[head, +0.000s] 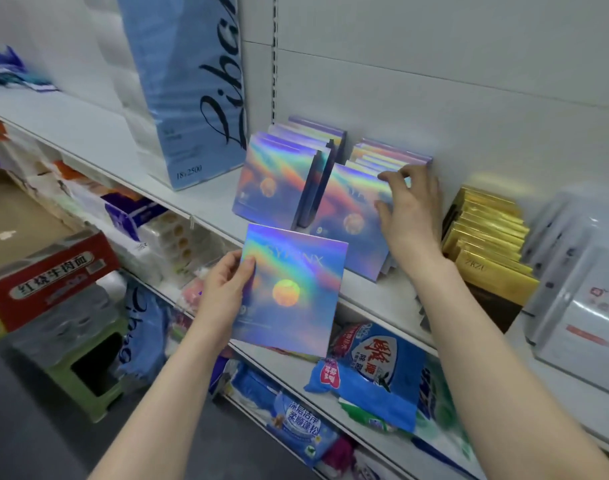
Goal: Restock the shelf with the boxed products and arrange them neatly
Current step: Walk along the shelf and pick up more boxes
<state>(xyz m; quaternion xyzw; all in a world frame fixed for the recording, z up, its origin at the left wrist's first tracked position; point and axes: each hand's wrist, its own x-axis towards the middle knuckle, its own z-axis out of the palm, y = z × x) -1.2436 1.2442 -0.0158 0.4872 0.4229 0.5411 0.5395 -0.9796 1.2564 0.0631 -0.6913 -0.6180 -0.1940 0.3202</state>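
Note:
My left hand (227, 289) grips a flat holographic box (292, 289) by its left edge, thumb on the front, in front of the white shelf (206, 199). Two rows of the same holographic boxes stand on that shelf: a left row (272, 181) and a right row (351, 209). My right hand (408, 213) reaches into the right row, fingers curled over the top right corner of its front boxes, thumb on the front face. How firmly it holds them is unclear.
A tall blue tissue pack (192, 88) stands left of the rows. Gold boxes (486, 244) and white boxes (580, 292) fill the shelf to the right. Blue bags (369, 368) lie on the lower shelf. A red carton (50, 271) sits on a green stool (88, 368) at left.

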